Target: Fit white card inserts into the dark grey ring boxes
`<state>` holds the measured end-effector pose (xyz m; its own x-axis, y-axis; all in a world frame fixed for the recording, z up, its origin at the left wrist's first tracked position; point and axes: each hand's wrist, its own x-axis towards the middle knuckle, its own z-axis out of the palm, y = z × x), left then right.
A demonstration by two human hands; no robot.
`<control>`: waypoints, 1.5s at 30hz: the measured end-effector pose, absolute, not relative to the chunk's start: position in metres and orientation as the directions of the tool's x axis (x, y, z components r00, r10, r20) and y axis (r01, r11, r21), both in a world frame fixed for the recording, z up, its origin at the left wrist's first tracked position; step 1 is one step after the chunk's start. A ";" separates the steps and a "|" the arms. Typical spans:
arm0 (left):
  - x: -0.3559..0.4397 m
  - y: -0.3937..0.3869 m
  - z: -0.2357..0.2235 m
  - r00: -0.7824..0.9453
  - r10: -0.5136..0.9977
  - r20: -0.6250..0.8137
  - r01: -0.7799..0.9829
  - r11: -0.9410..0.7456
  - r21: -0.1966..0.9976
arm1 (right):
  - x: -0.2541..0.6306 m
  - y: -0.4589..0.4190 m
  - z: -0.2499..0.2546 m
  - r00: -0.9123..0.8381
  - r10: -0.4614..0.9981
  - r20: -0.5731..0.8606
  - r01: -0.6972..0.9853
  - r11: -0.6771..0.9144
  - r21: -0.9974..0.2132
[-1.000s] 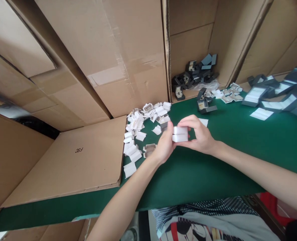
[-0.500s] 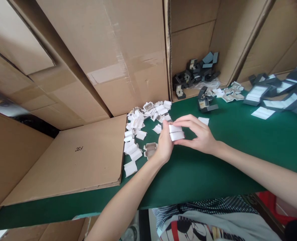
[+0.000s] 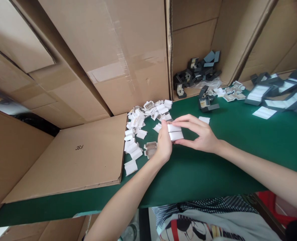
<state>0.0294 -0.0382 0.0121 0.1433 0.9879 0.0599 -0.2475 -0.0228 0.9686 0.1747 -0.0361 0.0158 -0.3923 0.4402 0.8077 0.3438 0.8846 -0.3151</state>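
Note:
Between my two hands is a small box (image 3: 175, 132) with white faces and a dark seam across its middle. My left hand (image 3: 165, 142) is closed round its left side, the thumb upright against it. With fingertips above and thumb below, my right hand (image 3: 198, 133) grips the same box from the right. White folded card inserts (image 3: 136, 120) lie in a heap just beyond my left hand. A grey-lined insert (image 3: 151, 149) rests beside my left wrist. One white piece (image 3: 204, 119) lies behind my right hand.
A cardboard sheet (image 3: 70, 157) covers the table's left part. Dark small boxes (image 3: 197, 72) are piled in an open carton at the back. An open dark box (image 3: 206, 103) stands before it. More grey boxes with white linings (image 3: 276, 92) lie far right on the green table (image 3: 214, 170).
Both hands have shifted slightly left with the white-faced box, and it has turned a little. The view has moved slightly. The loose pieces on the table lie as before.

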 end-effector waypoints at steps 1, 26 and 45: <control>0.029 -0.038 0.012 0.143 0.988 0.061 -0.246 -0.025 0.969 | 0.175 -0.036 0.016 -0.393 0.440 0.807 0.343 0.885 -0.315; 0.010 -0.023 0.025 0.051 0.947 0.317 0.134 -0.321 0.937 | 0.189 -0.025 0.018 -0.402 0.628 0.666 0.440 0.771 -0.460; 0.000 -0.001 0.009 0.242 0.934 0.261 0.459 -0.348 0.818 | 0.189 -0.015 -0.003 -0.610 0.639 0.468 0.538 0.768 -0.348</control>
